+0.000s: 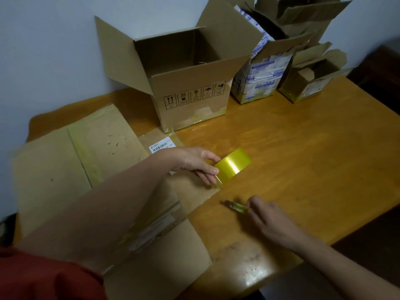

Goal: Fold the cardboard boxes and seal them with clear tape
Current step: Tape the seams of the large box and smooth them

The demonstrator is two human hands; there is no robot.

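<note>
A flattened cardboard box (65, 169) lies on the wooden table (303, 159) at the left, under my left forearm. My left hand (194, 162) grips a roll of yellowish clear tape (234, 164) that stands at the flat box's right edge. My right hand (266, 215) lies on the table nearer to me, its fingers closed on a small yellow-green tool (237, 206), blurred by motion. An upright brown box (190, 83) with its top flaps open stands at the back of the table.
A white and blue printed box (259, 81) and a small open brown box (311, 81) stand at the back right, with another open box (303, 16) behind them. A wall runs along the back and left. The table's right edge drops to dark floor.
</note>
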